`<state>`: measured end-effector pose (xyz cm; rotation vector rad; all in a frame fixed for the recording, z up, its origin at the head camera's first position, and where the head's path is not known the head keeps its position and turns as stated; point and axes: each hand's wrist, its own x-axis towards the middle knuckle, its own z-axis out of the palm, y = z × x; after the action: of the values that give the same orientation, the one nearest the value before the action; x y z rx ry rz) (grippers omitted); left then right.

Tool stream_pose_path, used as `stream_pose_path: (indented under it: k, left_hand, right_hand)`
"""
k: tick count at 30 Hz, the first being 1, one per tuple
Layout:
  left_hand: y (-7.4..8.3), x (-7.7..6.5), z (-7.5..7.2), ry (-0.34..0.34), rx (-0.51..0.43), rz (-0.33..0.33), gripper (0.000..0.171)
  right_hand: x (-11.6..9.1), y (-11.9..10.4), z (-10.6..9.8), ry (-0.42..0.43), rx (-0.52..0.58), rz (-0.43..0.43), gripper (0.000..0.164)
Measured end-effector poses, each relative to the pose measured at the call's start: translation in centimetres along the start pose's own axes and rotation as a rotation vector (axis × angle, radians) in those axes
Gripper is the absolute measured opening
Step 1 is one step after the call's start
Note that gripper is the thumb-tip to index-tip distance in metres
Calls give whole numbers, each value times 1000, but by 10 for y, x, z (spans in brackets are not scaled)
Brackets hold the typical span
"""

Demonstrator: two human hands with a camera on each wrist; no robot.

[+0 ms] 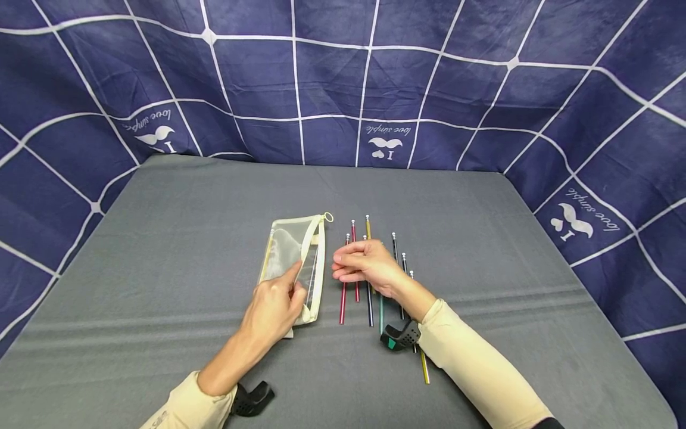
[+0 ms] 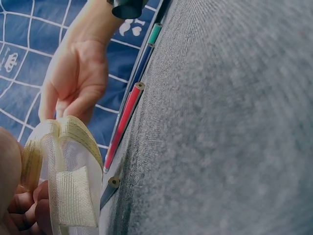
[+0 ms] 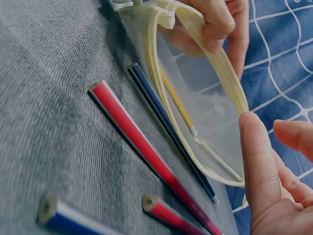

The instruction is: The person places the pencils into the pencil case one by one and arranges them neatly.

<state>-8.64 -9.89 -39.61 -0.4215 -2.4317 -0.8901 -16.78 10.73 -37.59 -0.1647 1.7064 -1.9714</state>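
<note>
Here's the clear pouch (image 1: 285,241), just left of centre on the grey tabletop (image 1: 182,238), its pull ring (image 1: 329,217) poking out at one o'clock and its mouth gaping along the three o'clock side. The left hand (image 1: 276,304) comes in from seven o'clock, and it has a firm pinch on the pouch: the right wrist view shows thumb and fingers nipping the pale rim (image 3: 230,78). Inside that mouth, look, a yellow pencil (image 3: 177,100)! A dark blue pencil (image 3: 171,132) runs close by the rim; whether it lies in the pouch or under it, I can't tell.

Over at three o'clock from the pouch, the right hand (image 1: 370,265) hovers above the scattered pencils, grasping nothing, thumb parted from index finger. Its index fingertip (image 3: 255,125) overlaps the rim from the right wrist, though contact can't be told.

Beneath that hand, a red pencil (image 1: 342,304) lies nearest the pouch, a second red one (image 1: 357,292) just beside it, then a blue pencil (image 1: 370,310) and a green pencil (image 1: 382,313). Out at four o'clock, a yellow-bodied pencil (image 1: 425,367) pokes from under the right forearm. A navy grid curtain (image 1: 332,77) fills twelve o'clock.
</note>
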Motion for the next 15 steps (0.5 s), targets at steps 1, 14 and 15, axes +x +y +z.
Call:
stream_pose_path:
  k: [1, 14, 15]
  left_hand:
    - [0, 0, 0, 3, -1, 0, 44]
    - [1, -1, -1, -1, 2, -14, 44]
    - [1, -1, -1, -2, 2, -15, 44]
  right_hand:
    - [-2, 0, -2, 3, 5, -3, 37]
    - [-22, -4, -25, 55, -11, -33, 36]
    - [-23, -4, -28, 57, -12, -38, 35]
